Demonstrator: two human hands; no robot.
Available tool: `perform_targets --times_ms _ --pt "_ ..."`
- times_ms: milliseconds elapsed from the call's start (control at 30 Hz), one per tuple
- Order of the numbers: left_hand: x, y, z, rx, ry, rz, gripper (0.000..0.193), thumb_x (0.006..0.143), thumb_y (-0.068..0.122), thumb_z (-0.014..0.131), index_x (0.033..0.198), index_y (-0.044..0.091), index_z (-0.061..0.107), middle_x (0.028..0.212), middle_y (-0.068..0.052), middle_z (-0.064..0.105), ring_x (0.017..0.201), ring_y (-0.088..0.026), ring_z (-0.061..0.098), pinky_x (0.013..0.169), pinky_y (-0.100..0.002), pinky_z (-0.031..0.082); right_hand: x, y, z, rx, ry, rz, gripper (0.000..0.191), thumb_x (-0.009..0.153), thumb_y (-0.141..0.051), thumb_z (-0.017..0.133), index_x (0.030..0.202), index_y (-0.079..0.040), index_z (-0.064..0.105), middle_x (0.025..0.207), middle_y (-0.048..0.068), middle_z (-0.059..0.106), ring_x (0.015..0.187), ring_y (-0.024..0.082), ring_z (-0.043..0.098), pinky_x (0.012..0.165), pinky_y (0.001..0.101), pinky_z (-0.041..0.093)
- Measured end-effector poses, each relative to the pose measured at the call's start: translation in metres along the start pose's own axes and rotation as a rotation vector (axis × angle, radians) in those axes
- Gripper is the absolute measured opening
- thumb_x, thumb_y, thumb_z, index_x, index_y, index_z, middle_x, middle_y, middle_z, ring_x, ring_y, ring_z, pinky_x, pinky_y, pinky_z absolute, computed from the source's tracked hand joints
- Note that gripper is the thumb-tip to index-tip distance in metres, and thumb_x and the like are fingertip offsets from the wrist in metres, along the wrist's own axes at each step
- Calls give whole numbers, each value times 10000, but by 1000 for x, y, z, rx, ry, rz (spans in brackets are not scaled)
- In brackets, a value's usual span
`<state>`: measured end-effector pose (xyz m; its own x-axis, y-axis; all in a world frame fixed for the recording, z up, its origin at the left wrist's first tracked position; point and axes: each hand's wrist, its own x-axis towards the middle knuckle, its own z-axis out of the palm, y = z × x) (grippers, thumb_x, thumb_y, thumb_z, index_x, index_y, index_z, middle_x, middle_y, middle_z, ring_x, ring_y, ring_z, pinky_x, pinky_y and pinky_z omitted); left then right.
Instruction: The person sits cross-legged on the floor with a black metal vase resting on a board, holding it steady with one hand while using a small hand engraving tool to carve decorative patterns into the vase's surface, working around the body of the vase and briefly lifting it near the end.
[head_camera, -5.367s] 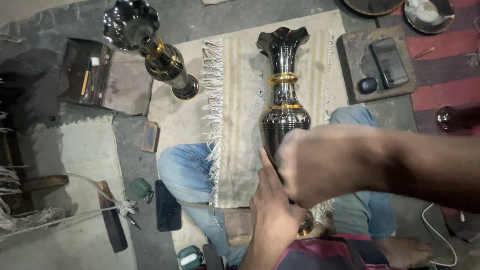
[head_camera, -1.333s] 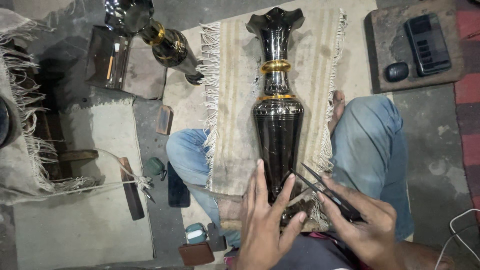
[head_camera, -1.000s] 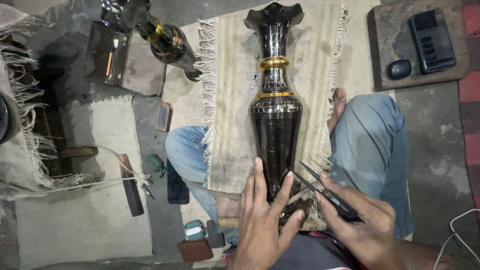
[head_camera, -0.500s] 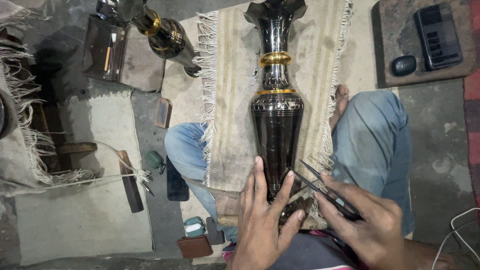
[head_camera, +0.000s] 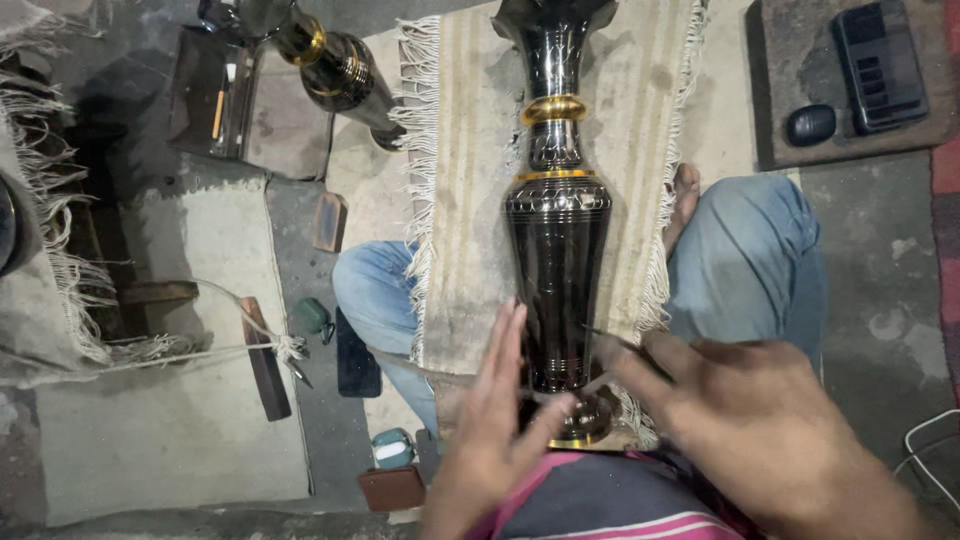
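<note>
A tall dark metal vase (head_camera: 557, 250) with gold bands lies lengthwise on a fringed beige cloth (head_camera: 470, 200) across my lap, mouth pointing away from me. My left hand (head_camera: 497, 410) rests flat against the vase's lower left side, fingers straight and apart, thumb touching the gold foot (head_camera: 585, 425). My right hand (head_camera: 760, 430), blurred, is closed on a thin two-legged metal tool (head_camera: 612, 345). The tool's tips point at the vase's narrow lower body.
A second dark vase (head_camera: 335, 65) lies at the top left beside a dark tray (head_camera: 215, 95). A wooden board (head_camera: 790, 60) at the top right carries a black device (head_camera: 880, 60) and a dark oval object (head_camera: 810, 125). A wooden block (head_camera: 265, 355), a dark phone (head_camera: 357, 355) and small tins lie to my left.
My right hand has shifted up and left over the tool and now blurs. My left hand stays on the vase. Several seconds ago my right arm crossed in front of the vase.
</note>
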<state>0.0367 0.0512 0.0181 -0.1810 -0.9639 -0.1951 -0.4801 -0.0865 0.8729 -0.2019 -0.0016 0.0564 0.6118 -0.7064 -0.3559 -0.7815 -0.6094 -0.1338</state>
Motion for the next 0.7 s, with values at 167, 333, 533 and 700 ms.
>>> perform_targets --times_ms 167,333,533,700 --pt "24 -4 -14 83 -49 230 618 981 279 671 1552 145 477 1708 -377 56 1571 -546 257 1231 -498 318 -7 9 16 -74 186 -221 502 724 -294 630 1209 -165 640 1372 109 599 1027 266 692 755 401 581" --pt "30 -3 -2 98 -35 255 477 1004 257 666 1473 211 591 1670 -444 -10 1548 -575 259 1230 -495 322 -17 4 24 -59 142 -235 552 729 -299 627 1241 -91 650 1489 189 534 1034 261 670 815 383 553" --pt "29 -6 3 70 7 274 458 1013 230 645 1467 199 595 1676 -446 -3 1545 -561 302 1238 -490 325 -16 2 25 -87 82 -247 543 743 -269 644 1251 -77 629 1496 214 517 1035 261 666 863 377 546" --pt "27 -13 8 35 30 238 649 1001 262 682 1576 139 407 1709 -419 4 1532 -543 348 1220 -479 364 -17 3 23 -99 283 -231 634 744 -320 625 1336 -98 583 1366 167 583 1050 251 668 855 374 553"
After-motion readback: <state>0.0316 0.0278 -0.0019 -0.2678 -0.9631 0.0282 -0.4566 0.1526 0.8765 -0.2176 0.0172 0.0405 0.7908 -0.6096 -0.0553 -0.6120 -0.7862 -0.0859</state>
